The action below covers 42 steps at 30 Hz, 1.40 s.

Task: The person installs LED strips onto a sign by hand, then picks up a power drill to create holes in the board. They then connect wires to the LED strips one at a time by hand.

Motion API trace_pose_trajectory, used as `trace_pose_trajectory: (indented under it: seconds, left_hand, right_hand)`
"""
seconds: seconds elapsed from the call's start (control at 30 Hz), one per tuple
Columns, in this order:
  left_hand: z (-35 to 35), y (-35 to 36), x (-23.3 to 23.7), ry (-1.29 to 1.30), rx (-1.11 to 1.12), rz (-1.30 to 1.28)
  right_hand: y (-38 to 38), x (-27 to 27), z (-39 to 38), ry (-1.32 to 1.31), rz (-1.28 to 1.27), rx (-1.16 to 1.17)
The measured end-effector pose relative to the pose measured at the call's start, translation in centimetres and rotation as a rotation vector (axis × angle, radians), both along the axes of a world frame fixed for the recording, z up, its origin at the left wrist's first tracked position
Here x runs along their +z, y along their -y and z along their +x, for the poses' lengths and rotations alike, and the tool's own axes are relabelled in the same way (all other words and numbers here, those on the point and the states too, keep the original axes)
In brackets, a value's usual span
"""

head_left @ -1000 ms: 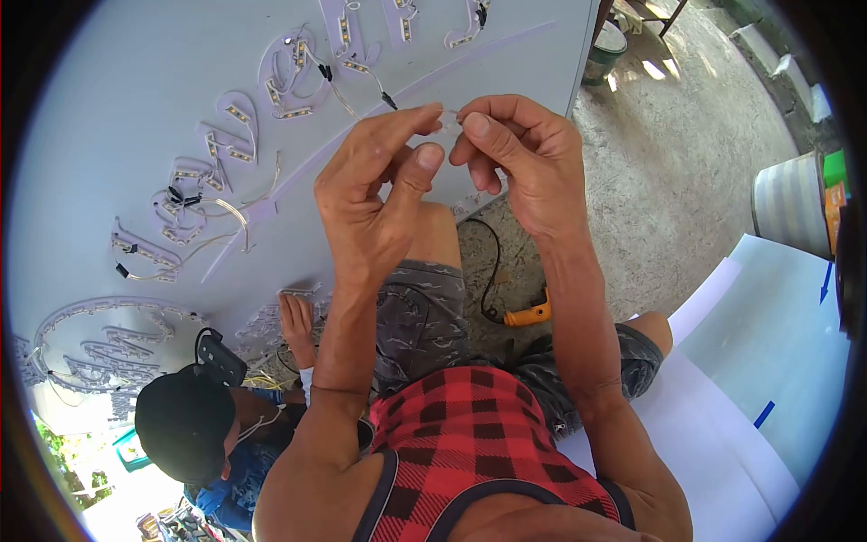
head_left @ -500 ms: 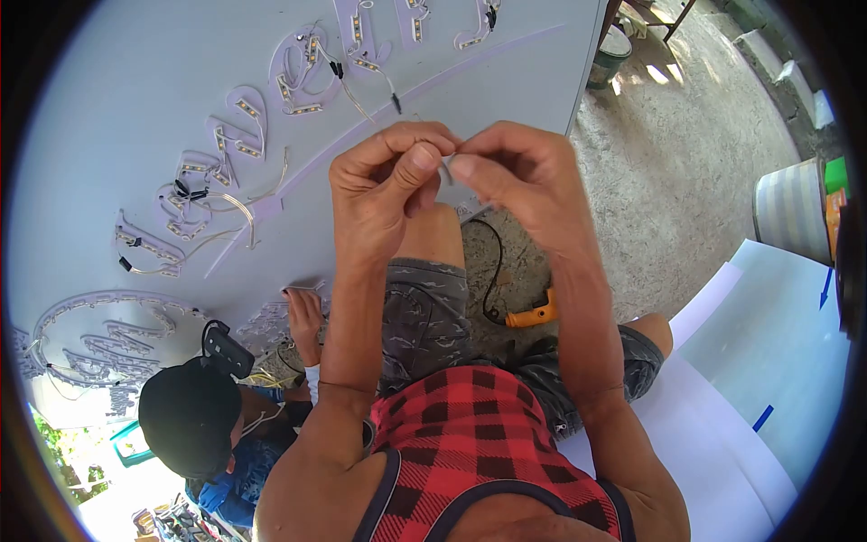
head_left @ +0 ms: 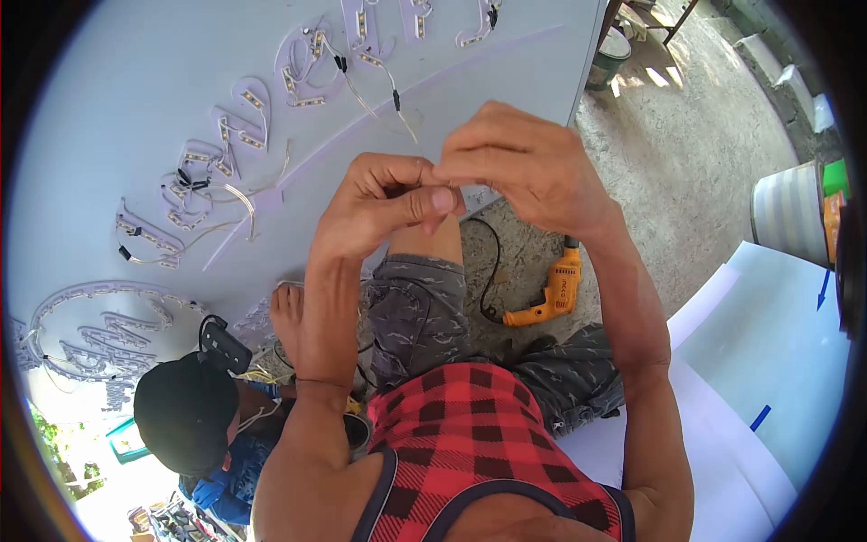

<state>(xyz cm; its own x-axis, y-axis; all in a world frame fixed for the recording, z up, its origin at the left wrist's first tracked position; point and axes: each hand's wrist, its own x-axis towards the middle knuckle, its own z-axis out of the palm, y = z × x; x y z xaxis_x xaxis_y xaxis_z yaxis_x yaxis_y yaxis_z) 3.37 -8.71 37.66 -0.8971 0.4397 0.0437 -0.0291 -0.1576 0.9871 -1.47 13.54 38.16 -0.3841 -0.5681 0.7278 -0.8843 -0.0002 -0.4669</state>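
My left hand (head_left: 384,203) and my right hand (head_left: 524,167) meet fingertip to fingertip above my knee, both pinched closed. Whatever lies between the fingers is too small and hidden to name. Just beyond them is a pale board (head_left: 307,172) with raised lavender letters that carry small LED modules (head_left: 248,138). Thin wires with black sleeves, such as one black sleeve (head_left: 396,100), hang off the letters near my hands.
A co-worker in a black cap (head_left: 187,415) sits at the lower left, one hand (head_left: 287,316) by the board. An orange drill (head_left: 553,294) lies on the concrete floor (head_left: 659,181). White sheets (head_left: 695,434) lie at the right, near a striped container (head_left: 790,217).
My right hand has turned over and shows its back, and the grey piece seen between my fingers is now hidden. More of the drill shows. The co-worker's hand has shifted left and down.
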Motion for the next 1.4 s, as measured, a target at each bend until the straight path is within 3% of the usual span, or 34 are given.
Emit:
trace_pose_trajectory:
  seconds: [0.1,0.17,0.2,0.27,0.3,0.37,0.5,0.57,0.63,0.8,0.83,0.87,0.9,0.93,0.97,1.0,1.07,1.4]
  left_hand:
    - [0.3,-0.4,0.2,0.03,0.039,-0.042]
    - [0.5,-0.8,0.3,-0.18,0.233,-0.3]
    - [0.6,-1.2,0.6,-0.194,0.223,-0.303]
    - [1.2,-2.3,1.2,-0.506,0.41,-0.744]
    - [1.3,-2.6,0.9,-0.661,0.453,-0.843]
    - [1.0,-2.4,0.0,-0.777,0.435,-0.846]
    - [0.8,-2.0,-0.3,-0.87,0.357,-0.877]
    - [0.9,-2.0,-0.3,-0.855,0.334,-0.863]
    - [0.9,-2.2,-0.4,-0.837,0.313,-0.849]
    - [1.0,-3.3,-0.8,-0.913,0.454,-0.757]
    - [1.2,-3.5,-0.8,-0.906,0.456,-0.755]
    - [1.4,-3.7,-0.8,-0.698,0.542,-0.639]
    - [1.5,-3.8,-0.8,-0.49,0.623,-0.52]
    - [1.3,-4.0,-0.7,-0.486,0.632,-0.522]
    - [0.7,-4.1,-0.8,-0.294,0.636,-0.156]
    - [0.4,-4.2,-0.8,-0.097,0.623,0.209]
    - [-0.3,-4.4,-0.9,-0.032,0.656,0.291]
    - [-3.1,-5.0,-0.1,0.151,0.697,0.527]
  right_hand:
    - [-0.3,0.1,0.8,-0.003,0.048,-0.062]
    - [-0.2,-0.3,1.5,0.107,0.11,-0.198]
    - [-0.1,-0.4,1.8,0.097,0.103,-0.21]
    - [0.1,-0.8,2.5,0.347,0.058,-0.296]
    - [0.0,-1.1,2.6,0.341,0.05,-0.304]
    - [-0.4,-1.8,2.6,0.88,0.02,-0.201]
    - [-0.6,-2.7,2.5,1.07,-0.024,-0.126]
    - [-1.0,-1.5,2.5,1.412,-0.007,-0.05]
    - [-1.2,-2.3,2.3,1.505,-0.06,0.006]
    - [-1.2,-3.1,2.2,1.75,-0.245,0.123]
    - [-1.1,-3.2,2.3,1.596,-0.302,0.075]
    - [-1.0,-3.2,2.3,1.437,-0.355,0.03]
    - [-0.3,-3.2,2.3,1.439,-0.347,0.034]
    - [0.8,-3.3,2.5,1.11,-0.453,-0.114]
    - [1.8,-3.3,2.7,0.776,-0.546,-0.25]
    - [2.3,-3.3,3.0,0.786,-0.542,-0.245]
    - [3.0,-2.8,3.0,0.44,-0.371,-0.384]
    - [6.0,-2.1,0.1,-0.015,-0.311,-0.679]
